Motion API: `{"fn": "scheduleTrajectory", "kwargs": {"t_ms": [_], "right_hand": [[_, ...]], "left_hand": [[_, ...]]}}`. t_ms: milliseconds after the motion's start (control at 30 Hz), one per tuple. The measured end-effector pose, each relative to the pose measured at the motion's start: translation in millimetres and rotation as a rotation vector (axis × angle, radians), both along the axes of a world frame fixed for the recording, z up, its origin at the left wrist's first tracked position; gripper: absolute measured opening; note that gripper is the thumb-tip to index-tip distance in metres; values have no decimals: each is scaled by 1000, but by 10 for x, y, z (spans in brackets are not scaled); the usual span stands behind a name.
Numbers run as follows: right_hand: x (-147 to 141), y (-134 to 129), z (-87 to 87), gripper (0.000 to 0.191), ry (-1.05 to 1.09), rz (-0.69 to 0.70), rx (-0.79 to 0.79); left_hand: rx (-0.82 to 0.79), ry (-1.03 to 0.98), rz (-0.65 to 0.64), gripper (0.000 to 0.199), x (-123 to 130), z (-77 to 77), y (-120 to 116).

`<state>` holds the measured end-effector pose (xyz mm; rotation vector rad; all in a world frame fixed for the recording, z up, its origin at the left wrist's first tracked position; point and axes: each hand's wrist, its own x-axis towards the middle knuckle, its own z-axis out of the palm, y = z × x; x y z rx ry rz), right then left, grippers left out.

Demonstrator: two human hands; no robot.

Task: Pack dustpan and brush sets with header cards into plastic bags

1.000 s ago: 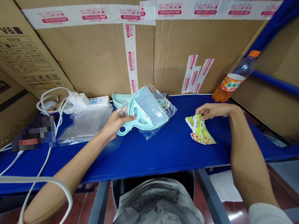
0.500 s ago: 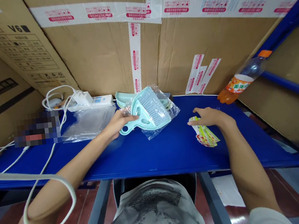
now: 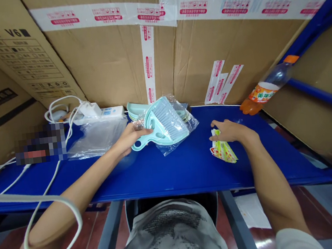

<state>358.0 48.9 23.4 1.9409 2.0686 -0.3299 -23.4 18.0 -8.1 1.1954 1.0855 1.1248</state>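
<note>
My left hand (image 3: 129,138) is closed on a light teal dustpan (image 3: 154,132) near its handle. A small brush (image 3: 170,120) with grey-blue bristles is nested in the dustpan. Clear plastic film (image 3: 167,148) shows around and below them. More teal dustpans (image 3: 136,108) lie stacked behind, partly hidden. On the right, my right hand (image 3: 229,130) has its thumb over the top end of a fanned bunch of green, white and red printed cards (image 3: 224,151). Its index finger is bent above them, and the other fingertips are hidden.
Clear plastic bags (image 3: 98,136) lie left of my left hand. Behind them are a power strip (image 3: 112,112) and white cables (image 3: 68,135). An orange drink bottle (image 3: 264,91) leans at the right of the blue table (image 3: 172,175). Cardboard panels (image 3: 102,64) stand behind.
The printed cards have shifted slightly left and turned under my right hand, and their fan looks narrower. My left hand and the dustpan stay nearly in place.
</note>
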Motion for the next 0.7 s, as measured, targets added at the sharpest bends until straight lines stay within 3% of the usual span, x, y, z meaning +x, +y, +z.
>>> {"fn": "scheduleTrajectory", "kwargs": {"t_ms": [100, 267, 400, 567, 700], "right_hand": [[25, -27, 29, 75, 80, -58, -76], [31, -86, 83, 78, 120, -66, -55], [58, -109, 100, 81, 88, -17, -68], [34, -67, 63, 70, -39, 90, -62], [83, -28, 29, 80, -12, 132, -40]], "left_hand": [[-5, 1, -3, 38, 7, 24, -12], [-10, 3, -5, 38, 21, 59, -32], [0, 1, 2, 37, 21, 77, -40], [14, -4, -2, 34, 13, 87, -43], [19, -15, -16, 32, 2, 105, -42]]}}
